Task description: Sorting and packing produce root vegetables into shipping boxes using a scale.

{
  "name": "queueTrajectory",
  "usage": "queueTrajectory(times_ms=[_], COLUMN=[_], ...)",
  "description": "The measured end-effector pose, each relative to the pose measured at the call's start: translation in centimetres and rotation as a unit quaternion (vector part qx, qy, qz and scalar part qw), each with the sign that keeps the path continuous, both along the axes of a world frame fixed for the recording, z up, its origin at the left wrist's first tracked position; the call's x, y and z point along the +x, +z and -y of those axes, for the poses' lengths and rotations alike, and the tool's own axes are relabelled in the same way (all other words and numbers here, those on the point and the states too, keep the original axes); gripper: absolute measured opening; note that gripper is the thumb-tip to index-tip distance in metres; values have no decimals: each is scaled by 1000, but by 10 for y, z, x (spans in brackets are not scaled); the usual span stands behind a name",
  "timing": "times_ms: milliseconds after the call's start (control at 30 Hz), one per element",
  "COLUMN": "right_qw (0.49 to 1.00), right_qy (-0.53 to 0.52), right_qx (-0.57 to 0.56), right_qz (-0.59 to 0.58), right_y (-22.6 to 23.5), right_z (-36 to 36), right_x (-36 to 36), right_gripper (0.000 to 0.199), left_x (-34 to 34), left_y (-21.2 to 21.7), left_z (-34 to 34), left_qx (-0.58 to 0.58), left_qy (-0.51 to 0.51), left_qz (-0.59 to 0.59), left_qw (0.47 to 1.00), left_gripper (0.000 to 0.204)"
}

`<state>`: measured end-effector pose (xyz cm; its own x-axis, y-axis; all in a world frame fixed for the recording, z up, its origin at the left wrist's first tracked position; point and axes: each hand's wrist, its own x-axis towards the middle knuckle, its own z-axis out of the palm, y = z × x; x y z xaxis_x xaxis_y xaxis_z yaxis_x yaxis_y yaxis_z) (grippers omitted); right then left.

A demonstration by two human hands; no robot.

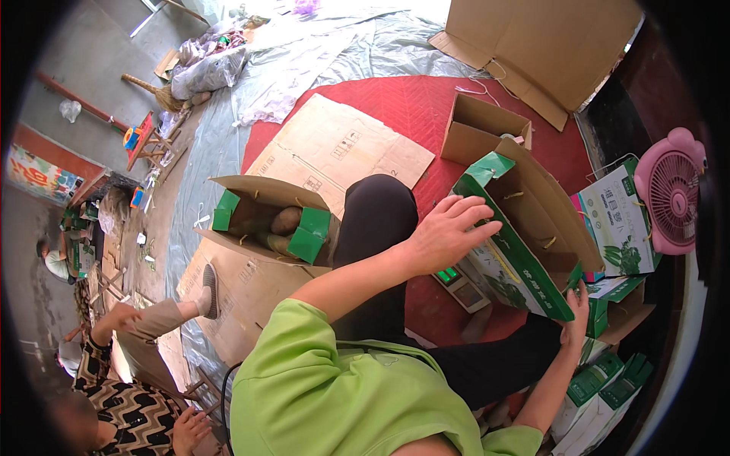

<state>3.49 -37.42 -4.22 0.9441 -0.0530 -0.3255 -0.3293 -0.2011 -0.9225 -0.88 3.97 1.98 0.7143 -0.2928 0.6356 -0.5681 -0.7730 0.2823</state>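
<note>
An open green and white carton [517,266] with rope handles and a brown inside is tilted above my lap. My left hand [455,232] lies against its near left edge, fingers stretched and slightly apart. At the near right corner, the fingers of my right hand [576,315] close around the green edge. Partly under the carton is a scale [462,292] with a lit green display. Left of my knee, another open carton [242,224] with green flaps holds a brown tuber [286,220] and a further one, partly covered by a flap.
Flattened cardboard [327,152] covers part of the red mat [395,102]. A brown box [487,125] stands behind the carton. At right are a pink fan [673,194], an upright printed carton [620,220] and stacked cartons [597,380]. Another person [137,395] sits at lower left.
</note>
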Motion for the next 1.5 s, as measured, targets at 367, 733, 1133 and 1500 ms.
queueTrajectory(times_ms=[367, 733, 1133, 1500], right_qw=[998, 992, 983, 968], right_qy=[-8, 20, -5, -232], right_qx=[-12, 112, 179, -73], right_qz=[54, 50, 43, -54], right_y=[9, 43, 19, -146], right_z=[-10, -29, 12, 127], right_x=[6, 8, 27, -86], right_gripper=[73, 76, 57, 37], left_x=[31, 33, 45, 39], left_y=[18, -4, -16, -15], left_z=[17, 12, 11, 9], left_qx=[163, 157, 105, 81], left_qy=[27, 2, 23, -5], left_qz=[-85, 3, 77, -44], left_qw=[983, 988, 991, 996], left_gripper=[43, 10, 9, 13])
